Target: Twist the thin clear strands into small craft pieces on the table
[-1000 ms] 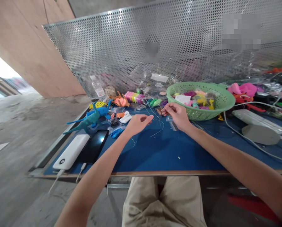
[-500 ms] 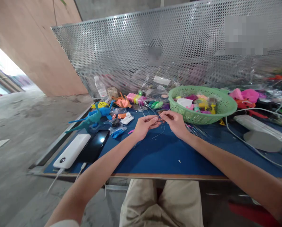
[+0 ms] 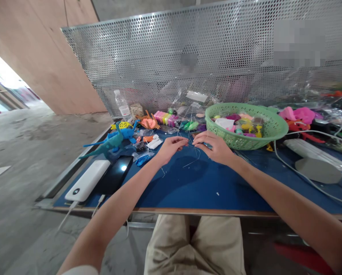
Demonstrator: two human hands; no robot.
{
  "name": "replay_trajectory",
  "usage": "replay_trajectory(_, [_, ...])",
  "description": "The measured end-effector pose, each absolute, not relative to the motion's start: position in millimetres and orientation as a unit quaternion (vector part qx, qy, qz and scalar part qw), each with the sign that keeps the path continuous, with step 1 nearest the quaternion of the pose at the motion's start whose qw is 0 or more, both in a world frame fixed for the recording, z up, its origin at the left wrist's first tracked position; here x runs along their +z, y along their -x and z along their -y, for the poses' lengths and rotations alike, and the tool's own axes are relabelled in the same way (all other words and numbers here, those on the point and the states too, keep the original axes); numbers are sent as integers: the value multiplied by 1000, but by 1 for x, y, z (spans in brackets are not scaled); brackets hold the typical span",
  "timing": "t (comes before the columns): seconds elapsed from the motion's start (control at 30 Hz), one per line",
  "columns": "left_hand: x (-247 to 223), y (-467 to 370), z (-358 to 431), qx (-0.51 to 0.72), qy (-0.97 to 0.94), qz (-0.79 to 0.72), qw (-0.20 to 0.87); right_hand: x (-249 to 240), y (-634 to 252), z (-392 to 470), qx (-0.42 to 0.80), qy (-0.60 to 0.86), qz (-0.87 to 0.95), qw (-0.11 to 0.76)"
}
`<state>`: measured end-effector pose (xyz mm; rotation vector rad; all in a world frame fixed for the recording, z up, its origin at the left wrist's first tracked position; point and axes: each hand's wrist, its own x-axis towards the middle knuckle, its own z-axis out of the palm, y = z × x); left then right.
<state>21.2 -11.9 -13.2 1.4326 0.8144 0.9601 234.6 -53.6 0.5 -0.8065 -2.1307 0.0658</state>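
My left hand is closed in a pinch above the middle of the blue table, with thin wires rising from its fingertips. Close to its right, my right hand has thumb and fingers bent together around a thin wire; the exact grip is too small to make out. Below the fingertips, a thin pale wire curves down onto the blue surface. A green plastic basket holding colourful soft pieces stands just behind my right hand.
Blue and teal toy dinosaurs, a white power bank and a black phone lie on the left. Behind them stands a water bottle. A perforated metal panel rises at the back. A white cable crosses the right side.
My hands have drawn slightly apart, the left one moving left and a little away from me. The right hand's fingers have lifted and spread slightly. The wire end on the table stays put.
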Motion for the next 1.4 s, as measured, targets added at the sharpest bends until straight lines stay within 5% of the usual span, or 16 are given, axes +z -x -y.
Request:
replay_trajectory(0.2, [-14, -18, 8, 471, -591, -352, 552, 5, -230, 63, 102, 343, 806, 471])
replay_trajectory(0.47, [-3, -9, 13, 315, -793, -367, 371, 7, -233, 65, 95, 321, 831, 444])
replay_trajectory(0.77, [9, -5, 25, 231, -867, -341, 279, 12, -229, 70, 218, 325, 810, 436])
replay_trajectory(1.07, [5, -3, 25, 164, -893, -288, 305, 24, -231, 70, 97, 418, 805, 410])
replay_trajectory(1.4, [12, 19, 12, 106, -792, -250, 547, 58, -278, 61, -10, 367, 825, 428])
